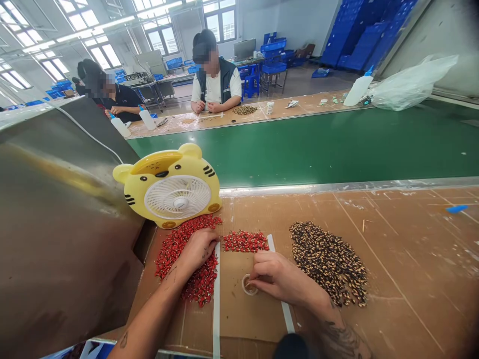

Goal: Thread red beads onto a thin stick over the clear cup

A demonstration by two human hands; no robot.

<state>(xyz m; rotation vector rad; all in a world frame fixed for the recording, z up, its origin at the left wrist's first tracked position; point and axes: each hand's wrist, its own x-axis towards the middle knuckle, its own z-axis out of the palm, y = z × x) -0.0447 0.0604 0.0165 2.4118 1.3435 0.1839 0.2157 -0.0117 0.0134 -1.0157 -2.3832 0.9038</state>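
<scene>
My left hand (200,248) rests over a pile of small red pieces (168,254) with pale and dark ends. Its fingers are curled together, and whatever they may hold is hidden. My right hand (277,274) has thumb and fingers pinched at a small round clear cup (245,291); the fingertips overlap its rim, and I cannot make out anything between them. The cup stands on brown cardboard (247,319) between two white tape strips. Just beyond it, more red pieces (245,241) lie in a row-like cluster between the strips.
To my right lies a heap of black-and-tan pieces (329,259). A yellow animal-faced fan (179,189) stands behind the red pile, beside a metal housing (67,234). A green conveyor belt (318,149) runs across. Beyond it, a co-worker (217,80) handles small pieces near white bottles (147,118).
</scene>
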